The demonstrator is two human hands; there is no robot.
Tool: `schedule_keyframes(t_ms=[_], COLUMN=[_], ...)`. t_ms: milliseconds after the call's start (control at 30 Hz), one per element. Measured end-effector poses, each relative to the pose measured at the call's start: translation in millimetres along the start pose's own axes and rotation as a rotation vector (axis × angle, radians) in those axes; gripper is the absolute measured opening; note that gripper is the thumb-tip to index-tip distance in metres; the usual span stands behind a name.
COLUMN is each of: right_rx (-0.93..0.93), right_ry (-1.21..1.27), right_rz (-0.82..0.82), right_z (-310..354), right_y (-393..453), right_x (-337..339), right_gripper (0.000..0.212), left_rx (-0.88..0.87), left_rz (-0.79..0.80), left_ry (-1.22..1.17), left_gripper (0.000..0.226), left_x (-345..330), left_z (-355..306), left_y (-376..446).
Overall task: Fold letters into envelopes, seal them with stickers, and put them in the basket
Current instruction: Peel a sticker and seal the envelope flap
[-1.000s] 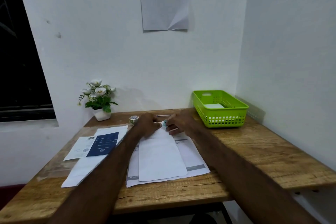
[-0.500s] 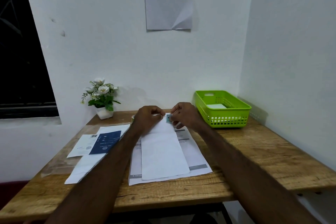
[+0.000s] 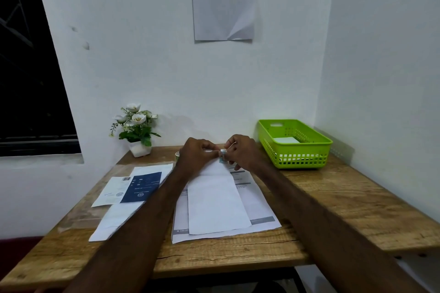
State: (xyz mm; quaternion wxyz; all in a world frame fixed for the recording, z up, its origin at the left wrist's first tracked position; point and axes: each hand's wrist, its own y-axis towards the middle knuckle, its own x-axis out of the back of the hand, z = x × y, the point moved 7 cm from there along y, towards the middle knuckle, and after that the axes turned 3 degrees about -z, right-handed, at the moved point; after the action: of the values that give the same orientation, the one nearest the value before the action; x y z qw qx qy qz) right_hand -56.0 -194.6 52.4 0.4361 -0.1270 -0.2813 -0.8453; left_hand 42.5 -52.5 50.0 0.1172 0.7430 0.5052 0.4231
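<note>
left hand [image 3: 198, 153] and right hand [image 3: 242, 151] pinch a small sticker [image 3: 222, 156] together, likely peeling it | held over white envelope [image 3: 217, 202], ready to seal | green basket [image 3: 307, 157] near right hand for drop-off

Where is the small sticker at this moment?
In the head view, the sticker is pinched between the left hand and right hand, just above the far end of the white envelope, left of the green basket.

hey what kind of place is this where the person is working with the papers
Probably a small desk nook set up for a paperwork task: a wooden table in a white-walled corner, a printed instruction sheet taped to the wall, and a green plastic basket beside loose white paper sheets.
</note>
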Motion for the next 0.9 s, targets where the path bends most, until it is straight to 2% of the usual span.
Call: schedule_keyframes(t_ms=[233, 433, 567, 900], right_rx=[-0.021, -0.204, -0.267, -0.294], right_ry=[0.03, 0.246, 0.355, 0.421], right_rz=[-0.022, -0.022, 0.021, -0.129], right_z=[1, -3, -7, -12], right_y=[1, -1, -6, -10], right_x=[-2, 0, -5, -7], right_gripper=[0.026, 0.029, 0.018, 0.015], left_rx=[0.021, 0.034, 0.028, 0.004], left_rz=[-0.027, -0.049, -0.056, -0.08], left_ry=[0.091, 0.016, -0.037, -0.015], left_gripper=[0.02, 0.009, 0.008, 0.006], left_x=[-1, 2, 2, 5], left_z=[4, 5, 5, -1], left_y=[3, 4, 3, 1])
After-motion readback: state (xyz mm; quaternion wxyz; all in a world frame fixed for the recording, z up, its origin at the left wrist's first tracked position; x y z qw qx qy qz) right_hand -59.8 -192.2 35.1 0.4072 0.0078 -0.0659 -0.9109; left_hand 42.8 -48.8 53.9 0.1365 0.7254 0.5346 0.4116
